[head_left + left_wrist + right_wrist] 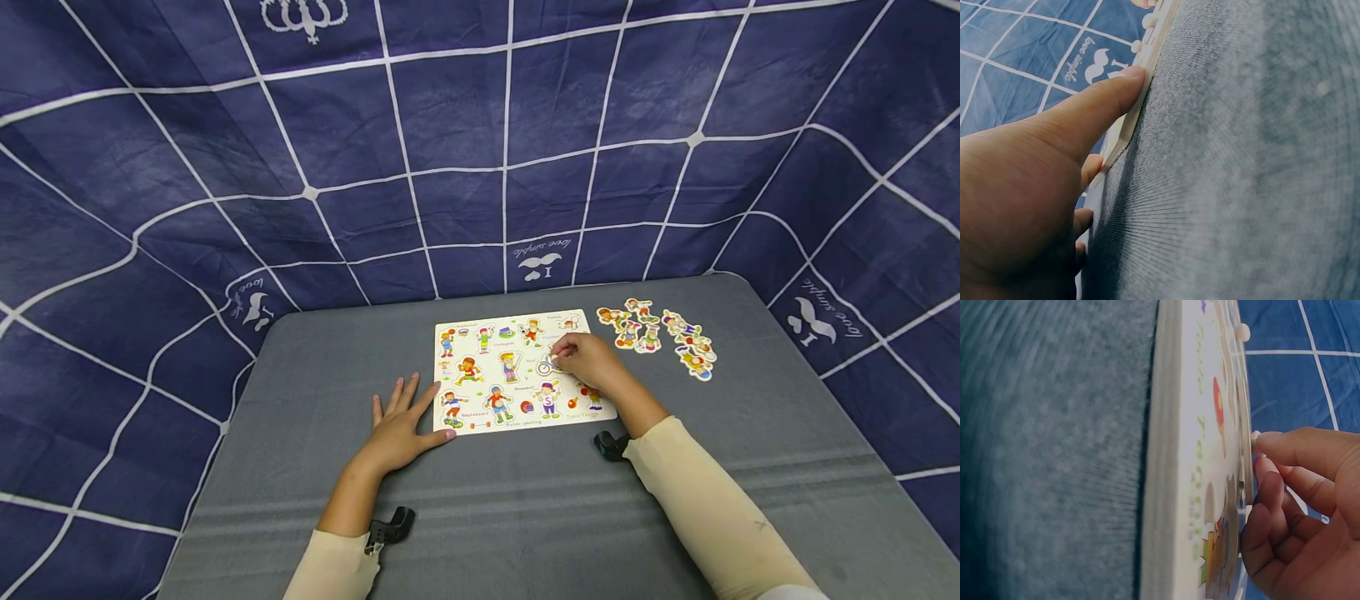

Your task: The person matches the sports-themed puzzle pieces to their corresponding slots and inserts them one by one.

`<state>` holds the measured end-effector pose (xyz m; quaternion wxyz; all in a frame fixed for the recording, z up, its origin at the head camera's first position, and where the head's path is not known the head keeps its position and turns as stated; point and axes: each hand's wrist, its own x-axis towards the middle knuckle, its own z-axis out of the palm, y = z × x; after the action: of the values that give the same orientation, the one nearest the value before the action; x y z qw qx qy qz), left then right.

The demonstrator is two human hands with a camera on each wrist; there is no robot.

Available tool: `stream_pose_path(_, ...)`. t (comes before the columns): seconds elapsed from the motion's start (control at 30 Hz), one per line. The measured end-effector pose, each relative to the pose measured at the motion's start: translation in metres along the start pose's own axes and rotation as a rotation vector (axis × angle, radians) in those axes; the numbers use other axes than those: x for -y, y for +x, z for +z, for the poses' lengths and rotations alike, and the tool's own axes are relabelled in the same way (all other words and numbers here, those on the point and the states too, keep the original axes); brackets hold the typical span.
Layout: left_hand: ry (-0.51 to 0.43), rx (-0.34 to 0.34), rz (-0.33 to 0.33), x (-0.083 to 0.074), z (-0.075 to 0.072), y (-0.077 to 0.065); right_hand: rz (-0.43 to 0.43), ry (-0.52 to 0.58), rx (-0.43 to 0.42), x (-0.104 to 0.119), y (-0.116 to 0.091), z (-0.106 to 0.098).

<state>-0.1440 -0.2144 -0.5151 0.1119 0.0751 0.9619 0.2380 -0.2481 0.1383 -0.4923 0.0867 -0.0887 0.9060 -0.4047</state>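
Observation:
A wooden knob puzzle board with pictures of children at sports lies on the grey table. My right hand is over its right half, thumb and fingertips pinching the small pale knob of a puzzle piece. A blue bicycle picture shows beside those fingertips; the hand covers the rest. Along the board's left edge rests my left hand, fingers spread. Its thumb presses on the near left corner, and the index fingertip touches the left side. Several other knobbed figures sit in the board, such as the runner.
To the right of the board, several loose puzzle pieces lie in a group, with more pieces farther right. Blue curtain cloth with white lines hangs behind the grey table and at both sides.

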Motion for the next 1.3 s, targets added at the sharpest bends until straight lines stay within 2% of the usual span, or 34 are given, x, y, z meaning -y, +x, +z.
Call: stream_pose_path(1.3,0.001,0.009,-0.002,0.0002,-0.0001,0.0004,0.034,0.031,0.025,-0.0052,0.0029,0.0025)
